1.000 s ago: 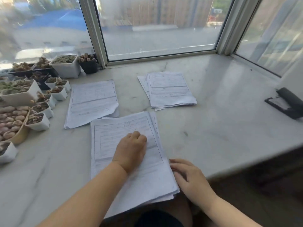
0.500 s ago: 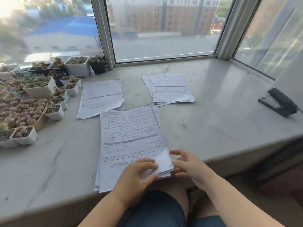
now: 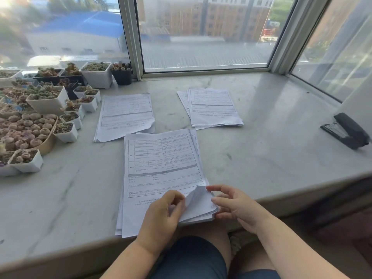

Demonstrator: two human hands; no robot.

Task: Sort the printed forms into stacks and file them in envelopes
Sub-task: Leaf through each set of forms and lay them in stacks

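Your left hand is curled over the near right corner of the near stack of forms, thumb and fingers pinching up the top sheet so its corner curls clear of the pile. Your right hand sits just right of that corner, fingers loosely spread and touching the stack's edge, holding nothing. Keep the right fingers steadying the sheets below while the left peels only one; a light rub of thumb against finger should tell you whether two have stuck together. Read the form's heading before you lift it away. Beyond your left hand lies the left sorted stack; beyond your right, the right sorted stack. Lay the sheet squarely on its matching pile. Far right on the table sits a black stapler; no envelopes are in view.
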